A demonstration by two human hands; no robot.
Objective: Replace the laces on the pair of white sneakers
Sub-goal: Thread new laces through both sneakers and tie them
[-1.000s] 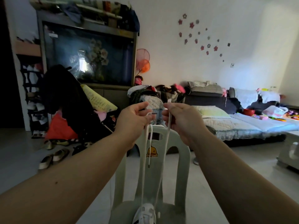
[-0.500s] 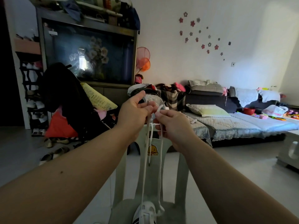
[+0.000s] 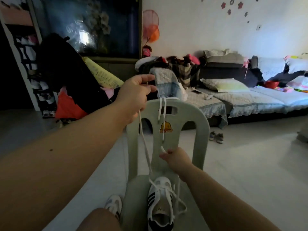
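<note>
A white sneaker with black stripes (image 3: 159, 202) stands on the seat of a pale green plastic chair (image 3: 198, 124). A white lace (image 3: 145, 147) runs up from its eyelets. My left hand (image 3: 135, 95) is raised above the chair back and pinches the lace's upper end. My right hand (image 3: 175, 158) is lower, in front of the chair back, and pinches another short end of the lace. Another white lace (image 3: 162, 114) hangs over the chair's back. The second white sneaker (image 3: 114, 205) lies on the floor left of the chair.
My knee (image 3: 98, 220) shows at the bottom. A low bed with pillows (image 3: 241, 97) fills the right. A dark cabinet (image 3: 90, 25) and piled clothes and bags (image 3: 70, 75) are at the left. Small shoes (image 3: 216, 137) lie on the floor behind the chair.
My right hand has dropped from beside my left hand down to in front of the chair back. The view has tilted down, so the sneaker on the seat shows fully.
</note>
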